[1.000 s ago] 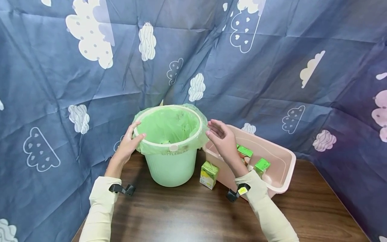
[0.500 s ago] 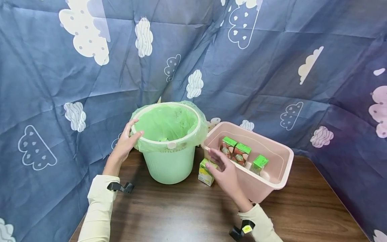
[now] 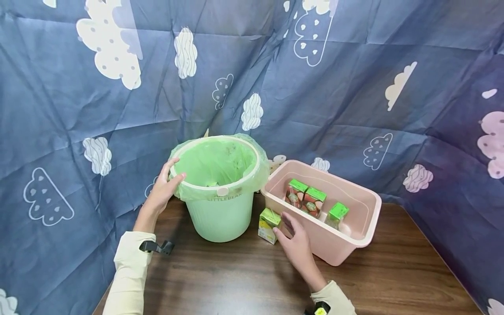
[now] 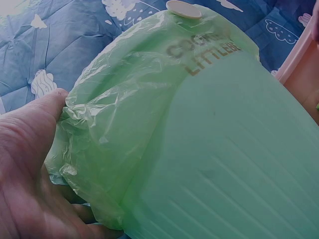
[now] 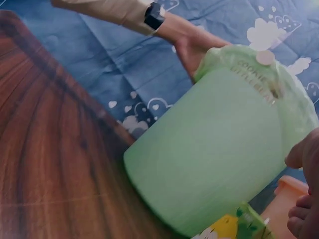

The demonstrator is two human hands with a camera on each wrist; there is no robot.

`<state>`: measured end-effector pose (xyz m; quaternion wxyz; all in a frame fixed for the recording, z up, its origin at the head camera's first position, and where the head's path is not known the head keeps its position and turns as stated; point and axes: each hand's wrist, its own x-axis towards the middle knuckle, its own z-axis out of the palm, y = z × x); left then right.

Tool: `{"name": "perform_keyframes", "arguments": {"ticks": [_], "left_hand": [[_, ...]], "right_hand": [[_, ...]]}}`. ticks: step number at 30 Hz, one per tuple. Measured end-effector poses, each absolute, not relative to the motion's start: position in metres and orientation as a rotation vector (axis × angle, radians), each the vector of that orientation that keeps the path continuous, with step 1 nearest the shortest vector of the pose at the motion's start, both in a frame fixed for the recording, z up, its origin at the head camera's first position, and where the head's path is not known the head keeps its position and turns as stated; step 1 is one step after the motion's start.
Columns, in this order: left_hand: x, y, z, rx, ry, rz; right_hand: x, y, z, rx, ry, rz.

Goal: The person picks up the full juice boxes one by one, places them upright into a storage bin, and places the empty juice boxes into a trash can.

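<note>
A pale green bin [image 3: 220, 218] stands on the table, lined with a translucent green bag [image 3: 256, 179] folded over its rim. My left hand [image 3: 160, 188] grips the bin's rim on the left, thumb over the edge and fingers against the bag, as the left wrist view [image 4: 30, 169] also shows. My right hand [image 3: 295, 243] is beside a small green and yellow drink carton [image 3: 269, 225], thumb and fingers parted and loosely bent. Any contact with the carton is unclear. That carton [image 5: 229, 226] appears low in the right wrist view.
A pink tub [image 3: 334, 249] stands right of the bin. Inside it are two red and green drink cartons [image 3: 305, 199] and another green-topped carton [image 3: 338, 212]. The wooden tabletop [image 3: 236, 280] extends in front, and a blue cloud-print cloth [image 3: 334, 87] hangs behind.
My right hand has moved down from the bin's right rim to the carton beside the bin. My left hand stays at the left rim. The head view has shifted slightly.
</note>
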<state>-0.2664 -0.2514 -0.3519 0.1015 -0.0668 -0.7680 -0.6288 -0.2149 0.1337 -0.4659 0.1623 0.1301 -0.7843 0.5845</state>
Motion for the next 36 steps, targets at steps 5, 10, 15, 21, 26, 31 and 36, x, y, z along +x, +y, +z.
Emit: {"name": "perform_keyframes", "arguments": {"ticks": [5, 10, 15, 21, 26, 31, 36], "left_hand": [[-0.266, -0.251, -0.353, -0.204, -2.252, -1.869], [-0.266, -0.251, -0.353, -0.211, -2.246, -1.855], [-0.266, -0.251, -0.353, -0.204, -2.252, -1.851], [-0.267, -0.251, -0.355, -0.191, -2.266, -1.849], [-0.267, -0.253, -0.356, -0.184, -2.285, -1.83], [-0.266, -0.254, -0.357, -0.195, -2.287, -1.823], [-0.267, -0.253, -0.356, -0.196, -2.276, -1.836]], "right_hand": [[-0.219, 0.139, -0.48, 0.295, -2.293, 1.584], [-0.226, 0.14, -0.495, 0.245, -2.319, 1.512], [-0.232, 0.136, -0.509, 0.245, -2.314, 1.485], [-0.24, 0.123, -0.521, 0.251, -2.267, 1.578], [-0.248, 0.109, -0.527, 0.256, -2.261, 1.601], [-0.255, 0.1, -0.533, 0.285, -2.294, 1.558], [-0.259, 0.092, -0.537, 0.275, -2.333, 1.542]]}}
